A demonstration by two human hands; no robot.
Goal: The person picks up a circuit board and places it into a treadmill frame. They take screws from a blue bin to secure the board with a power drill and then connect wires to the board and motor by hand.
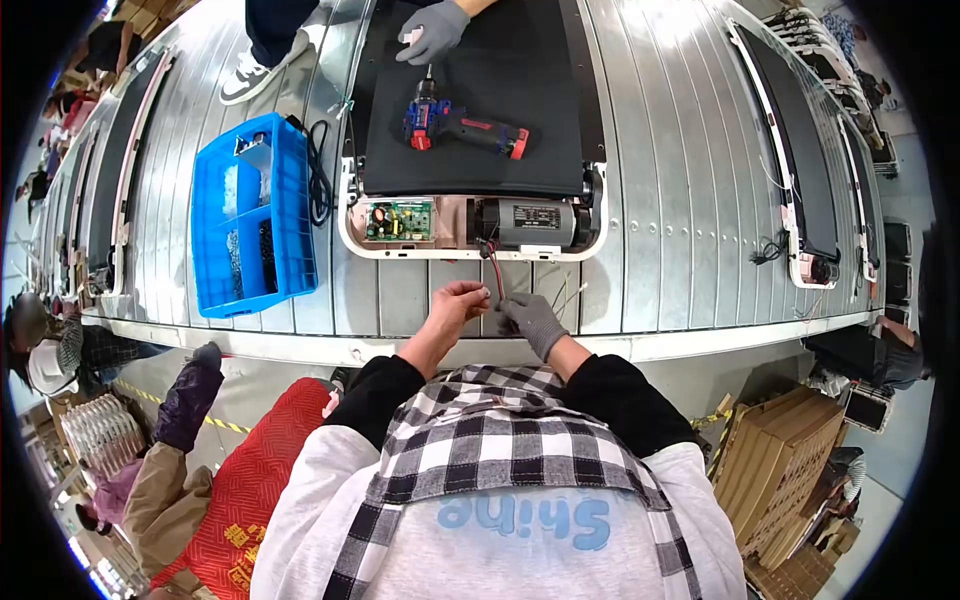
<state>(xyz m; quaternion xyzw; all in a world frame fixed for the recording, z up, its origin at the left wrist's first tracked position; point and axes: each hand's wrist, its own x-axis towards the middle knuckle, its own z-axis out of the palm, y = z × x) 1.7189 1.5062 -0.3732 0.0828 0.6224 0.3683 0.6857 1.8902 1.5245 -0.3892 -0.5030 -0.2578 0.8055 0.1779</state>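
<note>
My left hand point(458, 308), bare, is pinched at the table's front edge, on a small pale piece too small to name. Just right of it, my right hand point(532, 322) in a grey glove has its fingers closed around the lower end of red and dark wires point(497, 272). These wires run up to a grey cylindrical motor point(530, 222) in the white-framed end of a black belt unit. Left of the motor sits a green circuit board point(399, 221). A blue and red cordless drill point(465, 128) lies on the black belt point(545, 90).
A blue bin point(215, 295) with parts stands left of the unit, beside a black cable point(318, 170). A co-worker's gloved hand point(435, 32) is above the drill. More belt units point(790, 150) lie right and left on the metal line. Cardboard stacks point(785, 455) stand lower right.
</note>
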